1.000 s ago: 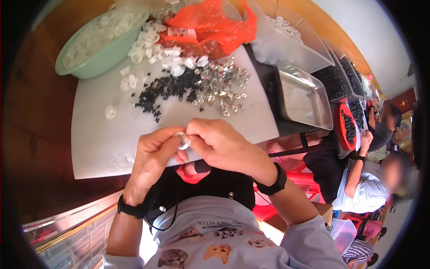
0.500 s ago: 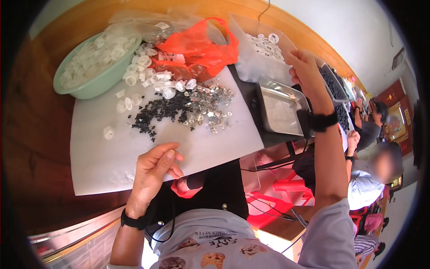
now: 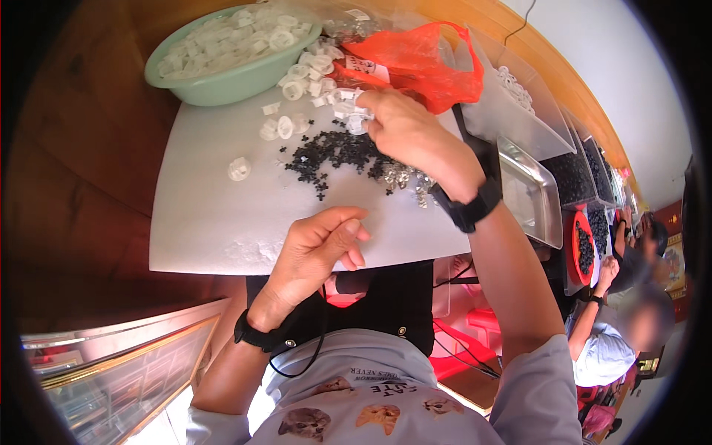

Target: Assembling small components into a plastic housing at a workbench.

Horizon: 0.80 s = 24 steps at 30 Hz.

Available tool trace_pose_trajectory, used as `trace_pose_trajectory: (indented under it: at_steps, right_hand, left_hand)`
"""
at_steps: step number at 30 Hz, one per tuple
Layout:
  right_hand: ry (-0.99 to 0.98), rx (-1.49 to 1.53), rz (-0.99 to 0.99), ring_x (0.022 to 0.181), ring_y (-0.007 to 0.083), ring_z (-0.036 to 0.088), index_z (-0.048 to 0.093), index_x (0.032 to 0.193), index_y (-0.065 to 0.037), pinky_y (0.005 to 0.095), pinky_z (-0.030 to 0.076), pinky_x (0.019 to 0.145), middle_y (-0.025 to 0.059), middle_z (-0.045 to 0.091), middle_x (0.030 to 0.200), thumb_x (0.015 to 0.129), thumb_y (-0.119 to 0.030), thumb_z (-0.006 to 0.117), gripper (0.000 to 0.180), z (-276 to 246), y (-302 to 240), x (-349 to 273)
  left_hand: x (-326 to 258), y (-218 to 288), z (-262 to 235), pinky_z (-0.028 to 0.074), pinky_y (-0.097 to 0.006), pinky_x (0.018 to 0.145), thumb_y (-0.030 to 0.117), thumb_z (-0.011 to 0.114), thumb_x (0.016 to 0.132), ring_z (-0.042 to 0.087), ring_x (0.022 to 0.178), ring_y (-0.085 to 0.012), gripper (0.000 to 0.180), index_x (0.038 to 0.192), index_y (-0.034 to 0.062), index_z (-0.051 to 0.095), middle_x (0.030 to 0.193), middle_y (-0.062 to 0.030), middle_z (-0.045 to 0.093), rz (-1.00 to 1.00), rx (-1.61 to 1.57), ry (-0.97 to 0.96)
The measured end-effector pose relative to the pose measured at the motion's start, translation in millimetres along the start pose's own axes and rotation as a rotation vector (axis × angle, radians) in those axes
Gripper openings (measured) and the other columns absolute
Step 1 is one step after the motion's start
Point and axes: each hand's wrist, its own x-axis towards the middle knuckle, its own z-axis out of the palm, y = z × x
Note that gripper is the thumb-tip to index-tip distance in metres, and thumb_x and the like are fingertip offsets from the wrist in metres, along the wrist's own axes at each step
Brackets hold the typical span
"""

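Observation:
My right hand (image 3: 411, 137) reaches over the white board (image 3: 215, 215) and its fingertips pinch a small white plastic cap (image 3: 354, 111) from the loose caps at the far side. Just below that hand lie a pile of tiny black parts (image 3: 330, 152) and a heap of small shiny metal pieces (image 3: 400, 178), partly hidden by the wrist. My left hand (image 3: 319, 248) rests at the near edge of the board, fingers loosely curled, holding nothing that I can see. A single white cap (image 3: 239, 169) lies apart on the left.
A green basin (image 3: 222, 78) full of white caps stands at the far left. An orange plastic bag (image 3: 415, 63) lies behind the piles. A metal tray (image 3: 530, 196) and bins of black parts (image 3: 571, 178) sit to the right, where another person (image 3: 623, 326) sits.
My right hand came back from the metal tray on the right and now pinches a white cap at the far pile. The left hand stayed at the near edge of the board.

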Motion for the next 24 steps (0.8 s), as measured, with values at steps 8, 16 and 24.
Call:
trace_pose_trajectory:
  at_steps: [8,16,24]
  right_hand:
    - [-0.023,-0.178,0.069,0.099,0.0347,0.057,0.059,0.095,0.0,0.0464,0.044,0.081,0.0187,0.062,0.099,0.087,-0.02,0.057,0.021,23.7,-7.7,25.8]
    - [0.033,0.017,0.111,0.089,0.0385,0.059,0.061,0.089,0.003,0.0459,0.044,0.074,0.0215,0.063,0.088,0.086,-0.02,0.057,0.023,12.6,3.9,20.0]
    - [-0.047,0.361,0.203,0.058,0.0222,0.051,0.057,0.078,0.004,0.0369,0.039,0.055,0.0133,0.053,0.064,0.086,-0.024,0.059,0.03,-16.0,-4.9,-14.2]
  left_hand:
    - [-0.9,1.4,-1.4,0.051,-0.022,0.061,0.019,0.051,0.097,0.06,0.065,-0.01,0.029,0.115,-0.0028,0.058,0.091,-0.0076,0.064,-0.032,-0.01,0.004]
    - [0.4,3.2,-1.1,0.051,-0.022,0.061,0.019,0.051,0.097,0.06,0.066,-0.01,0.029,0.114,-0.0034,0.058,0.09,-0.0079,0.064,-0.027,-0.012,-0.007]
    - [1.3,4.8,-4.2,0.051,-0.023,0.062,0.02,0.047,0.099,0.061,0.067,-0.0112,0.034,0.126,-0.0017,0.049,0.091,-0.0092,0.063,-0.064,0.012,0.024]
